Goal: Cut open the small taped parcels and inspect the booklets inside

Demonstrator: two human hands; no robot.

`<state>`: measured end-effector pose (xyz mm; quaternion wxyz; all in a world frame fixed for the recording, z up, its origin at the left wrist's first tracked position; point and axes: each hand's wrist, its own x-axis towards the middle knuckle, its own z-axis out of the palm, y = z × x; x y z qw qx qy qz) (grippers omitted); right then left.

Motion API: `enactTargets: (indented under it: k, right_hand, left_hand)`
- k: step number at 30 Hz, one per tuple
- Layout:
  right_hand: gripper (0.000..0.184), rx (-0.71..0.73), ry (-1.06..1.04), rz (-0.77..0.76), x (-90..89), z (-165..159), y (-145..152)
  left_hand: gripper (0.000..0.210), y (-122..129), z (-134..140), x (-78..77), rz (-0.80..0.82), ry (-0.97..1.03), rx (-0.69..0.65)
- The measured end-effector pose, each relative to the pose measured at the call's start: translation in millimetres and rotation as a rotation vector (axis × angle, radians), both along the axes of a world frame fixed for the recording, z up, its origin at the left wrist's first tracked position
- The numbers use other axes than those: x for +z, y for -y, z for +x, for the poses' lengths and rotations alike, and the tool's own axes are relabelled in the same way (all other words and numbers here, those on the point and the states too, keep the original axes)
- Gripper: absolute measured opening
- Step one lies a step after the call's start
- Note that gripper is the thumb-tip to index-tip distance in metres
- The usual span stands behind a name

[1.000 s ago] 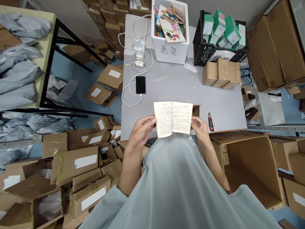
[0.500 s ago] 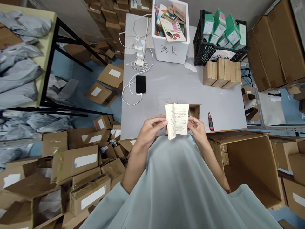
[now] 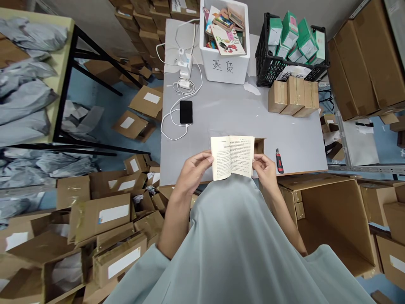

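A gray table (image 3: 221,114) stretches under and beyond the open book (image 3: 233,157). Straight beyond the book stands a white box (image 3: 225,69); beyond the book to the right, a black crate (image 3: 267,67). The book itself sits between both hands' fingertips: the left hand (image 3: 194,169) pinches its left edge, thumb against fingers, and the right hand (image 3: 265,169) pinches its right edge. A phone (image 3: 186,112) lies beyond the book to the left; a cutter (image 3: 279,161) lies right of it.
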<state>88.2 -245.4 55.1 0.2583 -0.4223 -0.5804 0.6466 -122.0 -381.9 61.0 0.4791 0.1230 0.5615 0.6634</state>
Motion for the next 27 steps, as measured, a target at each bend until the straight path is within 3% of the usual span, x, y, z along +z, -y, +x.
enactTargets:
  k: [3, 9, 14, 19, 22, 27]
  right_hand:
    - [0.032, 0.042, 0.025, 0.063, 8.7, -8, 15]
    - [0.023, 0.138, 0.179, 0.383, 15.3, -24, 42]
    - [0.019, 0.133, 0.334, 0.524, 4.1, -25, 50]
    - [0.018, 0.185, 0.338, 0.558, 0.6, -17, 46]
    - [0.026, 0.05, 0.307, 0.514, -1.5, -8, 35]
    - [0.049, 0.005, 0.15, 0.072, -9.3, 3, 17]
  left_hand:
    - [0.039, -7, 16, -1.3, 0.009, 0.054, -0.08]
    - [0.041, -19, 39, -8.7, 0.021, 0.028, -0.122]
    - [0.042, -25, 47, -19.7, -0.012, 0.038, -0.071]
    - [0.052, -29, 47, -33.4, -0.057, 0.154, 0.016]
    - [0.056, -26, 41, -35.1, -0.039, 0.216, 0.071]
    - [0.058, -21, 32, -30.3, -0.006, 0.225, 0.067]
